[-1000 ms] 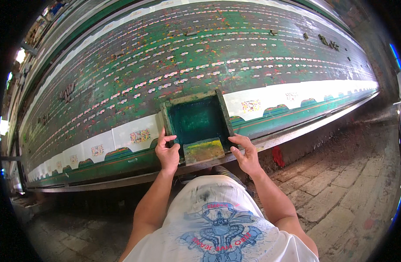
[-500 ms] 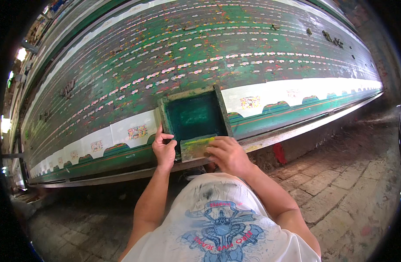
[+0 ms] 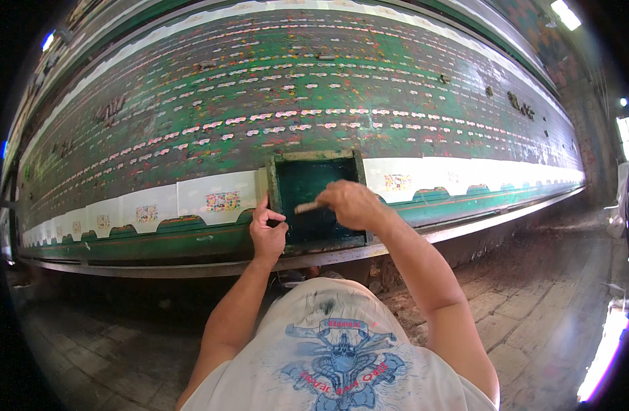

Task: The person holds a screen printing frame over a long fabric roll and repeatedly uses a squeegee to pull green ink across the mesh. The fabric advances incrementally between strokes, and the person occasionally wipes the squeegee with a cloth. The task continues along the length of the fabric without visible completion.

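Note:
A wooden screen printing frame [image 3: 273, 188] lies over the white printed pieces at the table's near edge. Dark green ink or mesh [image 3: 307, 179] shows inside it. My left hand [image 3: 268, 236] is closed on the frame's left side near the close corner, its index finger stretched along the outer edge. Above the mesh, my right hand [image 3: 354, 205] grips a squeegee [image 3: 307, 207]. Only the squeegee's pale wooden edge sticks out to the left of my fingers; the hand hides the rest, and whether its blade touches the mesh I cannot tell.
White pieces with small colourful prints [image 3: 223, 201] line the near edge, continuing on the right [image 3: 398, 181]. Rows of small printed marks cover the long green table [image 3: 397, 147]. Dark lumps [image 3: 520, 106] lie far right. A metal rail [image 3: 164, 271] borders the table above a paved floor [image 3: 513, 301].
My right hand has carried the squeegee from the frame's near end to farther inside, turning it so its edge shows. My left hand keeps its place on the frame. The view has shifted.

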Demonstrator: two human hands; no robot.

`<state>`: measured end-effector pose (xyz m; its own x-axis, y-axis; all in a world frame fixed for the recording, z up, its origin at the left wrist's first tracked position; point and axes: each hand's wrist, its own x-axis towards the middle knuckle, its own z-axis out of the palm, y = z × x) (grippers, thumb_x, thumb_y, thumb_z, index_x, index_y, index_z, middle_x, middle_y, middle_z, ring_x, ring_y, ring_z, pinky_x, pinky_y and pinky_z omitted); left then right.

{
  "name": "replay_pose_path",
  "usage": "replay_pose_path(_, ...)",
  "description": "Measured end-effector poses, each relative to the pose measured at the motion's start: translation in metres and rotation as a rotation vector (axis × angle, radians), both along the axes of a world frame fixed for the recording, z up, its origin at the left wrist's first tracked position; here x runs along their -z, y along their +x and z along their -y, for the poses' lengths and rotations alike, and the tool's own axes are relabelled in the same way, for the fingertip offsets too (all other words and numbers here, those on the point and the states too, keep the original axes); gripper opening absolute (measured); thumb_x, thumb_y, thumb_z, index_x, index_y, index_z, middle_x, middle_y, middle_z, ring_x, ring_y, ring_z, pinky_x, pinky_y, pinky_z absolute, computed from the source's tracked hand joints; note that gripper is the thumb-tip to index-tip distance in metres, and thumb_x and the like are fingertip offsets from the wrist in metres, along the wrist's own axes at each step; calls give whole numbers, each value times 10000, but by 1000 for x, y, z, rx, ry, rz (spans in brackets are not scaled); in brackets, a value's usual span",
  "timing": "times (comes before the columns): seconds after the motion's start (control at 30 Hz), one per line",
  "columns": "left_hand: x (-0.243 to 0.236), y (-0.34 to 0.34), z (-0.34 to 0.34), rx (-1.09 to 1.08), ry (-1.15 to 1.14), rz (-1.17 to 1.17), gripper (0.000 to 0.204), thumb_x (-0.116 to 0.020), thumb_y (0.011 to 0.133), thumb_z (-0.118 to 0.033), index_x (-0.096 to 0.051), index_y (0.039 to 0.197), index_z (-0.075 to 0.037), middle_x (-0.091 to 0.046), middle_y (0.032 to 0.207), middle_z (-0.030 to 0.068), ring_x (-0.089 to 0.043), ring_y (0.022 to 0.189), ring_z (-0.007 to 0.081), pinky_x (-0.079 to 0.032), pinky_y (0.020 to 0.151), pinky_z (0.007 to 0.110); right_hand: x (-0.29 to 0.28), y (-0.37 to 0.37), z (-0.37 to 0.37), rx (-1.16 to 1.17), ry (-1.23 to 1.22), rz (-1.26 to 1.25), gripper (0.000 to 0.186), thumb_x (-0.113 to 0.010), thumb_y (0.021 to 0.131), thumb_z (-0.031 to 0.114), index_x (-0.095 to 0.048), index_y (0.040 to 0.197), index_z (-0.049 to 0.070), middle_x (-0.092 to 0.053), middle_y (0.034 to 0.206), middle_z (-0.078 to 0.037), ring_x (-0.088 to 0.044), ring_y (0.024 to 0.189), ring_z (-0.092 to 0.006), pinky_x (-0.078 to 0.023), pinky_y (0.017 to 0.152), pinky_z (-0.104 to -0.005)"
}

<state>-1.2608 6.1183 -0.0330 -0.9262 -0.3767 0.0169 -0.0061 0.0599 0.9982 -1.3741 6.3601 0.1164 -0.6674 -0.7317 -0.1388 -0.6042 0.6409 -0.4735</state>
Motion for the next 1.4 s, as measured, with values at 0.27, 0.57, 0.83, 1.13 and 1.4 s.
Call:
replay_pose_path(0.27, -6, 2, 4, 56, -83, 35, 207, -747, 777, 124, -709, 878, -53, -490, 1757, 314, -459, 1660, 390, -343, 1337, 459, 21, -53, 23, 175, -30, -216, 474, -656, 871, -8, -824, 1302, 97, -798, 1264, -168, -765, 1166, -423, -621, 1022, -511)
replay_pose_path(0.57, -11, 1, 0, 26, -66, -23, 231, -762, 794, 135, -736, 928, -52, -559, 1723, 238, -541, 1582, 373, -398, 1302, 456, 21, 29, 16, 110, -58, -285, 481, -653, 868, -42, -804, 1308, 79, -776, 1173, -130, -714, 1088, -368, -560, 981, -498)
replay_pose_path(0.83, -14, 0, 0, 27, -176, -43, 387, -764, 843, 81, -767, 1205, -57, -553, 1700, 263, -531, 1573, 403, -385, 1321, 486, 13, 105, 10, 103, -4, -224, 527, -716, 832, 11, -791, 1350, 72, -769, 1253, -146, -710, 1142, -350, -553, 1014, -486)
replay_pose_path(1.13, -12, 0, 0, 39, -335, -17, 500, -734, 777, 87, -813, 1238, -90, -577, 1678, 260, -542, 1552, 417, -394, 1315, 486, 18, 126, -13, 175, -123, -81, 515, -900, 909, 258, -785, 1384, 95, -715, 1419, -147, -628, 1380, -399, -502, 1156, -540)
replay_pose_path(1.4, -25, -5, -31, 18, -278, -87, 412, -685, 786, 142, -818, 1121, -59, -560, 1702, 258, -502, 1610, 377, -384, 1323, 461, 43, 136, -96, 813, -534, 12, 413, -846, 1009, 191, -782, 1387, 38, -699, 1502, -199, -655, 1413, -382, -518, 1198, -491)
